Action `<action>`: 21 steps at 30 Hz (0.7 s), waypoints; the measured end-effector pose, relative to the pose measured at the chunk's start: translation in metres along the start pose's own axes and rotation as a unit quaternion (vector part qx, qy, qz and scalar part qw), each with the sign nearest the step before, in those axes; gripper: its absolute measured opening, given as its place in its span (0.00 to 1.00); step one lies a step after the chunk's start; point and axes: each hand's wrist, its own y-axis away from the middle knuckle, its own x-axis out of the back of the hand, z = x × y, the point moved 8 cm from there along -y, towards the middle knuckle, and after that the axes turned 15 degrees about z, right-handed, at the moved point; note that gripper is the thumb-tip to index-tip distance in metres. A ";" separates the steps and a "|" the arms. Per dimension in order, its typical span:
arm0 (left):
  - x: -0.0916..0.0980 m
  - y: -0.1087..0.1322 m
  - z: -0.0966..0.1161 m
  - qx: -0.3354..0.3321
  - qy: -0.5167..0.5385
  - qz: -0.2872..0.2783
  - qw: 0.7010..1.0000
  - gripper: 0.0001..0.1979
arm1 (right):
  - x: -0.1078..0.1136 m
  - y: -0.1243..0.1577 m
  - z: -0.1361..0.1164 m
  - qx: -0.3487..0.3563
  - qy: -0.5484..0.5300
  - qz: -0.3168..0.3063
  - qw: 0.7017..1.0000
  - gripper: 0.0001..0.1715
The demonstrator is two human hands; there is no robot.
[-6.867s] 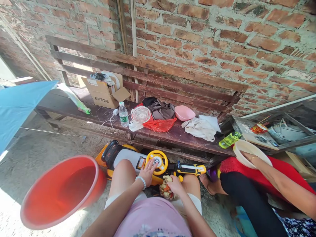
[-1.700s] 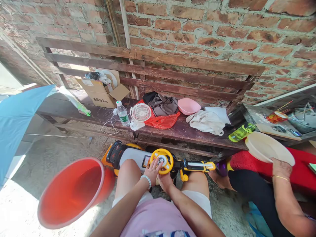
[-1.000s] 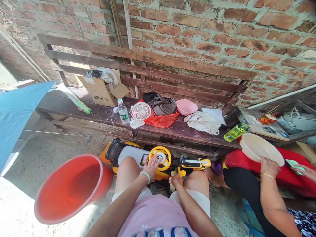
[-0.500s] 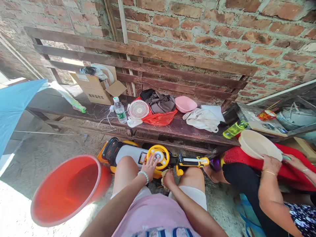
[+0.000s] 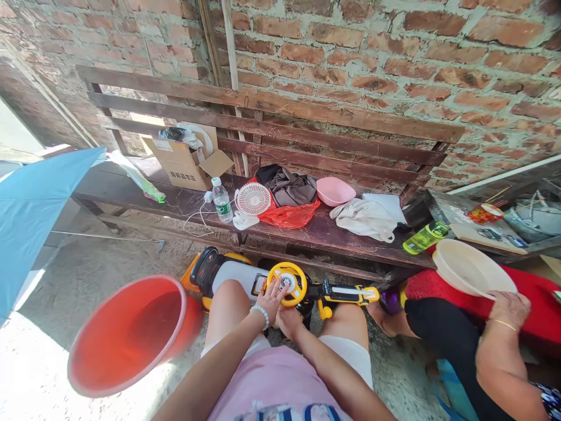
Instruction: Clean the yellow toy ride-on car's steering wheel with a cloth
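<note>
My left hand (image 5: pixel 270 301), with a pale bead bracelet at the wrist, lies with outstretched fingers against the yellow steering wheel (image 5: pixel 300 279) of a ride-on toy car (image 5: pixel 234 275). Just below the wheel, my right hand (image 5: pixel 288 321) is closed, its fingers curled and partly hidden beside the left one. What it holds, if anything, cannot be made out. The toy car stands crosswise in front of my knees, its black and yellow arm (image 5: pixel 350 293) pointing right.
To the left are a large red tub (image 5: pixel 182 333) and a blue umbrella (image 5: pixel 52 204). The wooden bench (image 5: pixel 280 234) bears a cardboard box (image 5: pixel 179 166), water bottle (image 5: pixel 222 202), fan (image 5: pixel 253 199), pink basin (image 5: pixel 335 192) and white cloth (image 5: pixel 366 219). At right, another person's hand (image 5: pixel 511 307) grips a cream basin (image 5: pixel 473 266).
My right hand has moved up and left, close against my left hand; the pale thing seen at it is now hidden. The view has shifted slightly. The other person's second hand has left view.
</note>
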 end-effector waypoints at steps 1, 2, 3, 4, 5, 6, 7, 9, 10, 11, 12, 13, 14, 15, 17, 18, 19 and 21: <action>-0.001 0.000 0.000 0.001 0.004 0.003 1.000 0.57 | 0.000 0.003 0.002 0.000 0.015 -0.011 1.000 0.33; -0.001 -0.001 0.001 0.001 0.006 0.005 1.000 0.56 | 0.002 0.007 0.005 -0.003 0.032 -0.017 0.999 0.31; -0.002 -0.001 0.001 0.001 0.007 0.006 1.000 0.56 | 0.005 0.011 0.009 -0.011 0.052 -0.022 0.998 0.30; -0.002 -0.001 0.001 -0.002 0.008 0.009 1.000 0.56 | 0.008 0.016 0.014 -0.025 0.075 -0.028 0.997 0.28; -0.002 0.000 0.001 -0.003 0.008 0.010 1.000 0.57 | 0.012 0.020 0.021 -0.045 0.101 -0.035 0.993 0.27; -0.001 0.000 0.001 -0.004 0.008 0.010 1.000 0.57 | 0.016 0.025 0.028 -0.067 0.130 -0.043 0.988 0.25; 0.000 0.000 0.001 -0.004 0.007 0.009 1.000 0.58 | 0.020 0.029 0.035 -0.087 0.156 -0.050 0.983 0.25; 0.002 0.001 0.001 -0.001 0.004 0.005 1.000 0.59 | 0.026 0.035 0.042 -0.111 0.192 -0.051 0.974 0.24; 0.003 0.002 0.001 0.000 0.002 0.002 1.000 0.59 | 0.028 0.037 0.043 -0.115 0.200 -0.044 0.972 0.24; 0.005 0.002 0.002 0.000 0.002 0.001 1.000 0.59 | 0.030 0.037 0.043 -0.117 0.201 -0.033 0.972 0.23; 0.006 0.002 0.002 0.000 0.003 0.000 1.000 0.59 | 0.032 0.037 0.043 -0.117 0.199 -0.023 0.973 0.23; 0.008 0.003 0.002 0.000 0.005 0.002 1.000 0.58 | 0.034 0.038 0.043 -0.122 0.197 -0.011 0.973 0.23; 0.009 0.003 0.002 0.000 0.007 0.003 1.000 0.58 | 0.036 0.037 0.044 -0.130 0.196 -0.002 0.972 0.23; 0.009 0.003 0.002 0.000 0.008 0.004 1.000 0.58 | 0.039 0.037 0.045 -0.140 0.196 0.006 0.971 0.24; 0.008 0.003 0.002 0.001 0.010 0.002 1.000 0.60 | 0.045 0.036 0.047 -0.158 0.194 0.017 0.968 0.26; 0.007 0.002 0.002 0.001 0.010 0.001 1.000 0.60 | 0.048 0.035 0.047 -0.166 0.194 0.021 0.967 0.26; 0.007 0.002 0.002 0.001 0.010 0.001 1.000 0.61 | 0.051 0.035 0.047 -0.173 0.195 0.023 0.965 0.26; 0.006 0.002 0.001 0.002 0.010 0.001 1.000 0.61 | 0.054 0.034 0.047 -0.189 0.197 0.026 0.962 0.26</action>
